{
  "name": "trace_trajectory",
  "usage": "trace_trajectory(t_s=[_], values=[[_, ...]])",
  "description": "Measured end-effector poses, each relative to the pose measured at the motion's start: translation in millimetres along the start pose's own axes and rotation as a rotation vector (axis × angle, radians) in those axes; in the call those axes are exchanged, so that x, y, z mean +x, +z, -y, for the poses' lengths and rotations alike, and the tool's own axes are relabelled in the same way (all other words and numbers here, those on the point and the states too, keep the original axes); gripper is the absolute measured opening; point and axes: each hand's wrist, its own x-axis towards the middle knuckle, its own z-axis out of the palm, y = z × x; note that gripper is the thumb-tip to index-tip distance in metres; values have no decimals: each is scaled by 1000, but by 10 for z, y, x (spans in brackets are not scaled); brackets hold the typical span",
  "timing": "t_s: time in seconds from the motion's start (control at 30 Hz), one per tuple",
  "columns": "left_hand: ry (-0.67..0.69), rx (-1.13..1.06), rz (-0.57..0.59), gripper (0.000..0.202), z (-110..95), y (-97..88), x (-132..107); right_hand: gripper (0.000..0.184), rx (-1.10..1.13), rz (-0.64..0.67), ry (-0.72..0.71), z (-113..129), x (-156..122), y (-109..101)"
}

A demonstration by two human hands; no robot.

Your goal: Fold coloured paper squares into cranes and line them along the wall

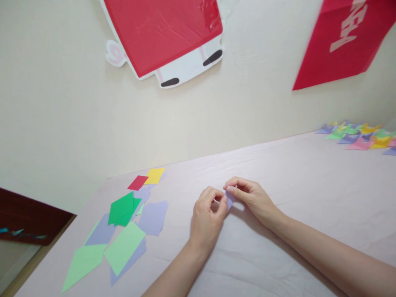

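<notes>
A small piece of lavender paper [229, 200] is held up between my two hands, just above the pale cloth. My left hand [209, 214] pinches its left edge between thumb and fingertips. On the other side, my right hand [252, 197] grips the upper right part of the paper with thumb and forefinger. The fingers cover much of the piece, so how it is folded cannot be made out. Both forearms reach in from the bottom and the right.
Loose paper sheets lie at the left: dark green [122, 209], light green [125, 247], lavender [154, 216], red [137, 182] and yellow [155, 176]. Several folded paper shapes [360, 142] stand at the far right. Behind the pale cloth [278, 260] rises a wall [77, 103] with red decorations [167, 33].
</notes>
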Motion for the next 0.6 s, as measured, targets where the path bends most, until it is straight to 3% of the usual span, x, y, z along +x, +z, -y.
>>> trace_trajectory(t_s=[0.33, 0.6], values=[[11, -23, -22, 15, -8, 48, 23, 30, 90, -24, 38, 11, 2, 26], [42, -37, 10, 16, -67, 56, 8, 25, 206, -33, 87, 7, -8, 38]])
